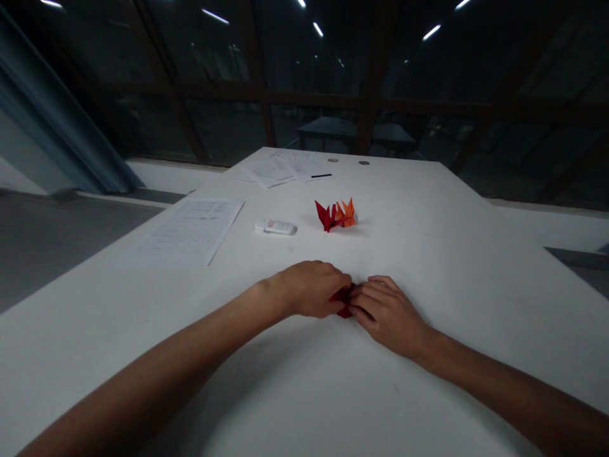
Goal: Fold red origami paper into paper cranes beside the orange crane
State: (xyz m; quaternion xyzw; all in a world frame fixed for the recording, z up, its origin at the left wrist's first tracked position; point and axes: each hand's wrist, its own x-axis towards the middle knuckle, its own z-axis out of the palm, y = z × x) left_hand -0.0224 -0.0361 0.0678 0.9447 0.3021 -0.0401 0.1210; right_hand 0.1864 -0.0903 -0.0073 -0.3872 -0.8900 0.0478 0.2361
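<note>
A small piece of dark red folded paper (344,310) lies on the white table between my two hands, mostly covered by fingers. My left hand (316,289) grips its left side, with the fingers curled over it. On the other side my right hand (386,311) pinches the paper's right edge, fingertips close to those of the left. Just beyond the hands stand a red paper crane (326,216) and an orange paper crane (348,214), touching or nearly so.
A white correction-tape-like item (275,227) lies left of the cranes. Printed sheets (190,231) rest at the table's left edge, and more papers (280,168) with a dark pen-like stick (321,176) are at the far end. Two round discs (364,163) sit near the back edge.
</note>
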